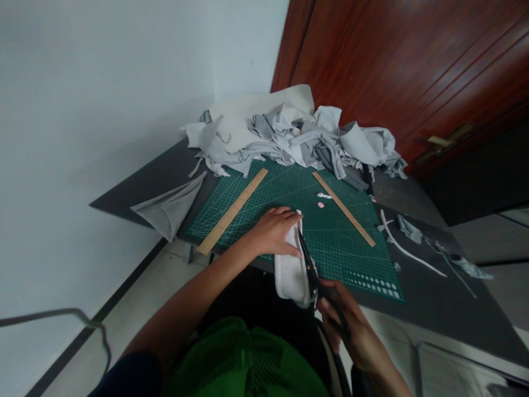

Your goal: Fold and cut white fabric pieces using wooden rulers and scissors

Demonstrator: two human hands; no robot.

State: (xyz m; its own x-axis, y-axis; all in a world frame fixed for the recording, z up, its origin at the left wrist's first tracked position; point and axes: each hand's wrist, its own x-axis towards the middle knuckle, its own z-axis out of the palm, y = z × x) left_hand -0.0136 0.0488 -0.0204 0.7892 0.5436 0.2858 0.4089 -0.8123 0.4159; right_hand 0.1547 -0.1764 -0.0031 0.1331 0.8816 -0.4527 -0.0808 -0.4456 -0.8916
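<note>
White fabric piece [289, 278], lower centre of the frame, looks light and soft, best pinched near its edge; the half-curled left hand [276, 229] holds it, the right hand [343, 315] wraps black scissors [311, 271].

The left hand [278, 230] covers part of the pale fabric piece [289, 275], and I can't make out whether both blades of the scissors [308, 266] are through it. Heaped scraps [281, 132] hide the far edge of the green mat [285, 190]. Markings on the left ruler [232, 211] are too faint to read. The brown door [392, 66] runs out of view above, the grey cord [61, 312] at the left.
</note>
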